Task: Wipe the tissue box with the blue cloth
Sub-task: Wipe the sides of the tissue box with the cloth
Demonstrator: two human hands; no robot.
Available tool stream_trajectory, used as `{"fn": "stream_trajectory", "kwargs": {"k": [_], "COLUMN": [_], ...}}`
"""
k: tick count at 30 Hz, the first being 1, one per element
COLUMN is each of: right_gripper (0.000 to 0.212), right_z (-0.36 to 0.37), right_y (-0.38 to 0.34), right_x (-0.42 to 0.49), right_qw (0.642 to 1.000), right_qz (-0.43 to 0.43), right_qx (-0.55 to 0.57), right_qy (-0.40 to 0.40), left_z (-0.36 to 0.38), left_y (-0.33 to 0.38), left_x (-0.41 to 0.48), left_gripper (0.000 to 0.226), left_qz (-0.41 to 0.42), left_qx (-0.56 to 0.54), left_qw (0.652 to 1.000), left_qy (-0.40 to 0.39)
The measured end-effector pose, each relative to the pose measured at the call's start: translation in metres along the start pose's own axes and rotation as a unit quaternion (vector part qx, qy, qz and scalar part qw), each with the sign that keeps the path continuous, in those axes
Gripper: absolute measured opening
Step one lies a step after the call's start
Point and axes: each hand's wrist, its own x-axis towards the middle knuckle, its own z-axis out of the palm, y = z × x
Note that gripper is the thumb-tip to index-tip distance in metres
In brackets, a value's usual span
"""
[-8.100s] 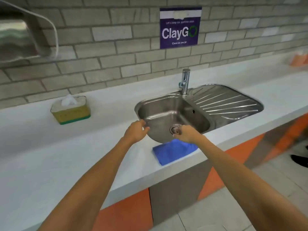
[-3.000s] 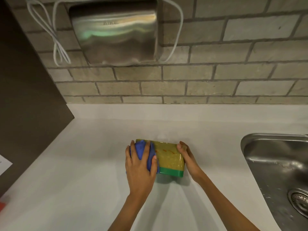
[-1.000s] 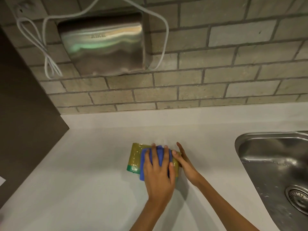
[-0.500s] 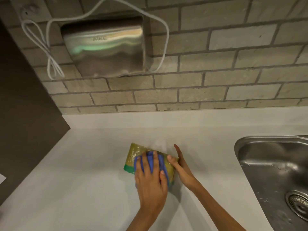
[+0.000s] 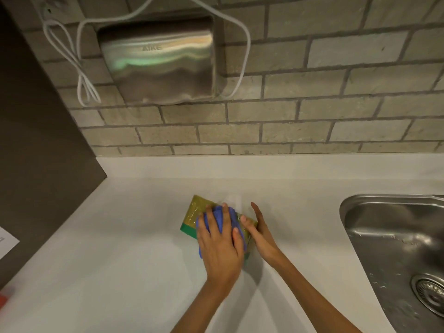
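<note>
The tissue box (image 5: 195, 209) is yellow-green with a green base and lies on the white counter (image 5: 120, 248), turned at an angle. My left hand (image 5: 219, 243) lies flat on the blue cloth (image 5: 219, 218) and presses it onto the box's near face. Most of the cloth is hidden under my fingers. My right hand (image 5: 260, 233) grips the box's right end, thumb on the front and fingers behind. A bit of white tissue (image 5: 236, 200) shows behind the box.
A steel hand dryer (image 5: 158, 61) with a looped white cable hangs on the brick wall above. A steel sink (image 5: 394, 241) lies to the right. A dark panel (image 5: 36, 164) bounds the counter on the left, with a white paper (image 5: 6, 243) at its foot.
My left hand has slid the cloth slightly left and toward me along the box over the last second. The box has turned a little more clockwise. My right hand stays on its right end.
</note>
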Motion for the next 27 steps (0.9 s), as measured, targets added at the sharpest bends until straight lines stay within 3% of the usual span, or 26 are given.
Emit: {"fn": "stream_trajectory", "kwargs": {"k": [6,10,14,17,23,27], "right_gripper": [0.112,0.112,0.096,0.097,0.078,0.061], "right_z": [0.007,0.010,0.010,0.014,0.026,0.030], "right_y": [0.000,-0.011,-0.022,-0.028,-0.031,-0.030], "right_x": [0.004,0.007,0.007,0.004,-0.004,-0.012], "right_qw": [0.999,0.999,0.997,0.995,0.981,0.965], "right_qz": [0.008,0.008,0.007,0.009,-0.005,-0.067], "right_qx": [-0.038,-0.042,-0.068,-0.095,-0.172,-0.224], "right_qy": [0.007,0.015,0.028,0.034,0.084,0.117], "left_z": [-0.001,0.003,0.006,0.004,-0.006,-0.009], "left_y": [-0.042,-0.025,-0.003,-0.007,-0.012,-0.017], "left_x": [0.063,0.044,0.005,0.002,0.028,0.026], "left_gripper": [0.050,0.050,0.055,0.054,0.048,0.072], "left_qz": [-0.240,-0.167,-0.050,-0.048,-0.249,-0.352], "left_qx": [-0.079,-0.058,-0.074,-0.117,-0.269,-0.373], "left_qw": [0.967,0.983,0.995,0.991,0.930,0.856], "left_qy": [0.026,0.048,0.035,0.048,0.035,-0.062]}}
